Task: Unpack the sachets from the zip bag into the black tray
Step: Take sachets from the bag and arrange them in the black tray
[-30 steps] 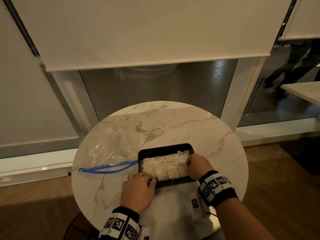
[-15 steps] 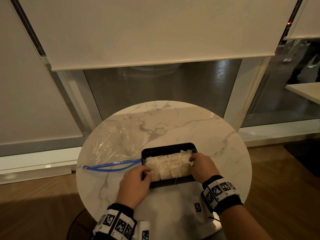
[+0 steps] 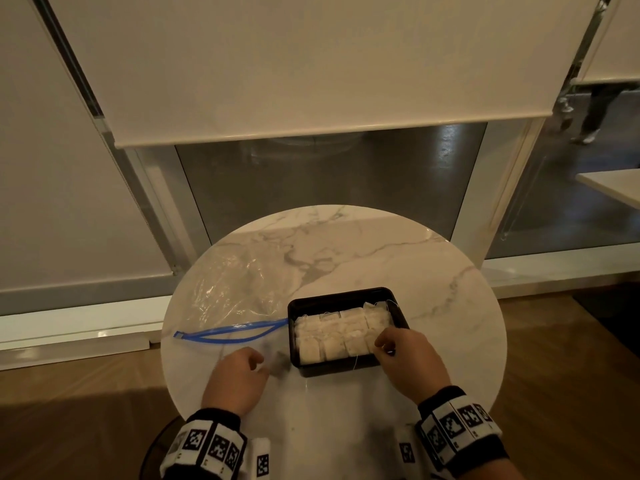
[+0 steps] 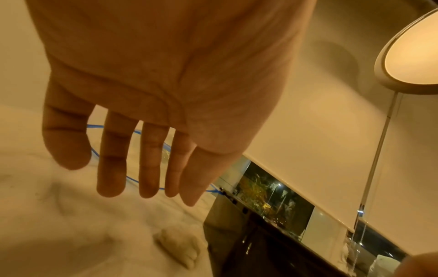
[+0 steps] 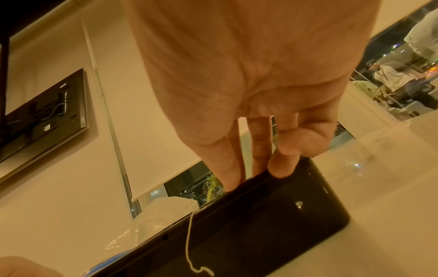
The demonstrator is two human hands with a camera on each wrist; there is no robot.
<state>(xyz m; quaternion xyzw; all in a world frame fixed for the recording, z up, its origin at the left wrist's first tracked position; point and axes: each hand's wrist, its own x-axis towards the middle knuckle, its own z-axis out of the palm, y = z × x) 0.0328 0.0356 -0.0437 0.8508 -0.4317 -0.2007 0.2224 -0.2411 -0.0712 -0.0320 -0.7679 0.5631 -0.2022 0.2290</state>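
Observation:
The black tray (image 3: 346,296) sits on the round marble table (image 3: 398,265), packed with several white sachets (image 3: 337,336). One sachet string (image 5: 189,241) hangs over the tray's (image 5: 260,224) near wall. The clear zip bag (image 3: 239,289) lies flat to the tray's left, its blue zip (image 3: 228,333) gaping toward the tray. My left hand (image 3: 258,362) hovers over the table left of the tray, holding nothing; the left wrist view shows its fingers (image 4: 111,168) straight above the zip (image 4: 94,150). My right hand (image 3: 382,346) has its fingertips (image 5: 282,166) on the tray's near right rim, thumb against the forefinger.
The table's near edge is just in front of my wrists. Behind the table stand a window wall and a lowered roller blind (image 3: 311,81). Wooden floor (image 3: 554,341) surrounds the table. Another table's corner (image 3: 613,185) shows at the far right.
My left hand has come off the tray's near left corner and drawn back to the left over the table. My right hand slid along the sachets to the near right corner.

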